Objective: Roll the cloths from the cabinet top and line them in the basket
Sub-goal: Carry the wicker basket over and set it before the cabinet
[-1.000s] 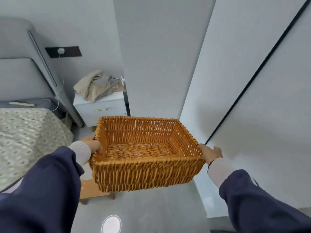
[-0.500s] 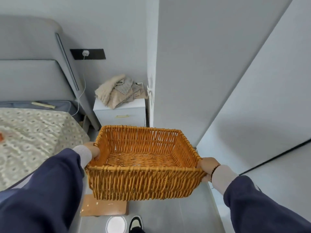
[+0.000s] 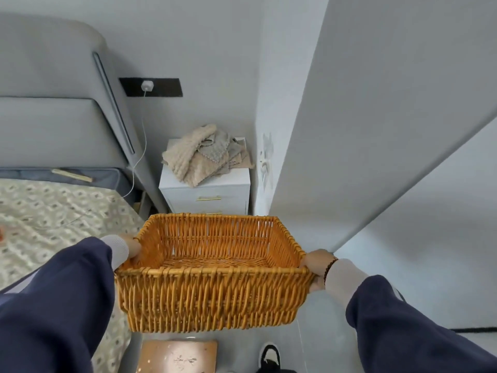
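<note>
I carry an empty orange wicker basket [image 3: 212, 297] in front of me at waist height. My left hand [image 3: 132, 247] grips its left rim, mostly hidden behind the sleeve cuff. My right hand [image 3: 316, 266] grips the right rim. Ahead, a loose pile of beige and grey cloths [image 3: 205, 154] lies on top of a small white bedside cabinet [image 3: 207, 196], which stands just beyond the basket's far rim.
A bed with a patterned cover [image 3: 53, 224] and a grey padded headboard [image 3: 59, 103] fills the left. A white wall corner [image 3: 295, 130] juts out on the right of the cabinet. A wooden stool [image 3: 176, 356] and my shoe [image 3: 269, 358] are on the floor below.
The view has swung right and closer: the cabinet with the cloths has shifted from the upper left towards the centre, above the basket. Both hands keep their hold on the basket.
</note>
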